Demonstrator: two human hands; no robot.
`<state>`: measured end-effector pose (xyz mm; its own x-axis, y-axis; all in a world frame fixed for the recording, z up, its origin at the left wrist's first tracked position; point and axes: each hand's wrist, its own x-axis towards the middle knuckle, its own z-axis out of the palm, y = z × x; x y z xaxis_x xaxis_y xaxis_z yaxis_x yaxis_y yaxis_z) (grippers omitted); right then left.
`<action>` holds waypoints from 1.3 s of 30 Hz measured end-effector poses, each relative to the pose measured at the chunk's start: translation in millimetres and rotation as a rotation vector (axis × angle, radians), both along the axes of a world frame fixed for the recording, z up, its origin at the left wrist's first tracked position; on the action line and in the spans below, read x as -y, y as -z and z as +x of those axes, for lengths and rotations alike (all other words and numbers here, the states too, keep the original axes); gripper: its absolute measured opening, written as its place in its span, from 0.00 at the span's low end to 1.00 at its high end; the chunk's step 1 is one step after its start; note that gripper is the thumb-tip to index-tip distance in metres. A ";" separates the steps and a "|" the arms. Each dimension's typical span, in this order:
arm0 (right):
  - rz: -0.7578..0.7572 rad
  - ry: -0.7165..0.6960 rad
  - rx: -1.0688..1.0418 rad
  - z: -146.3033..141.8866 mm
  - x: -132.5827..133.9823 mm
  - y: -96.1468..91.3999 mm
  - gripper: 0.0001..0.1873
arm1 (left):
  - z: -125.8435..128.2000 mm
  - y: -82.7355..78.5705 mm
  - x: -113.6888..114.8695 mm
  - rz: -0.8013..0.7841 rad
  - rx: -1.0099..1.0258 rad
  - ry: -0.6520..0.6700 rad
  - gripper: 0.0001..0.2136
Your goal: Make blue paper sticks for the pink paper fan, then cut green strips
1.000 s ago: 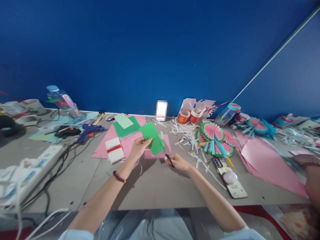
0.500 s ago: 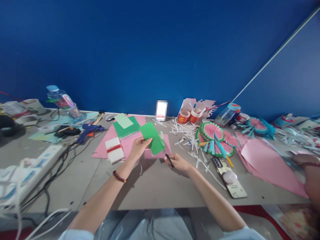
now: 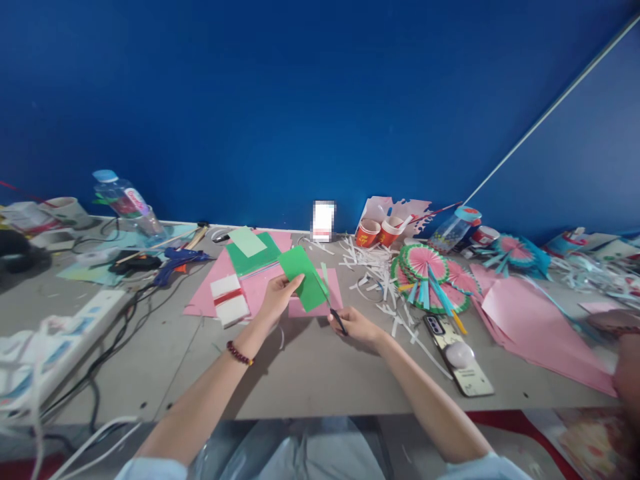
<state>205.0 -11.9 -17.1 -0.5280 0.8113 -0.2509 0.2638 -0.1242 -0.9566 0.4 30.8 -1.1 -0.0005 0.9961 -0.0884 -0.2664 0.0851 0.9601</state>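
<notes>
My left hand [image 3: 277, 299] pinches a green paper sheet [image 3: 303, 277] by its lower left edge and holds it up over the grey table [image 3: 300, 367]. My right hand [image 3: 356, 325] is closed round black-handled scissors [image 3: 334, 312], whose blades reach up into the right side of the green sheet. A thin green strip stands beside the blades. Under the sheet lie pink paper sheets [image 3: 215, 290], more green paper [image 3: 253, 260] and a white block with a red band [image 3: 229, 299].
White paper strips [image 3: 373, 273] and pink-green paper fans [image 3: 430, 277] lie to the right, with a phone [image 3: 457, 357], red cups [image 3: 377, 232] and large pink sheets [image 3: 530, 320]. A glue gun [image 3: 177, 261], cables, a power strip [image 3: 65, 333] and a bottle [image 3: 123, 200] sit left. Another person's arm [image 3: 623, 360] shows far right.
The green sheet and both hands have shifted only very slightly; the scissors stay in the sheet's right side. The other person's arm at far right moved a little.
</notes>
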 end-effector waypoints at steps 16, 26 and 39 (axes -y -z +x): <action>0.045 -0.039 0.011 1.5 -2.6 3.1 0.27 | 4.4 5.5 1.5 0.005 -0.010 0.033 0.18; 0.080 -0.054 -0.011 0.3 -4.6 4.2 0.30 | 6.1 6.9 2.7 0.010 -0.023 0.021 0.19; 0.054 -0.017 0.019 1.3 -3.5 9.6 0.30 | 4.2 9.4 1.0 0.011 -0.039 0.044 0.19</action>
<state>206.3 -8.3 -26.7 -0.5376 0.8147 -0.2176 0.2838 -0.0683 -0.9565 4.6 29.8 -10.6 0.0404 0.9961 -0.0786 -0.2251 0.0857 0.9706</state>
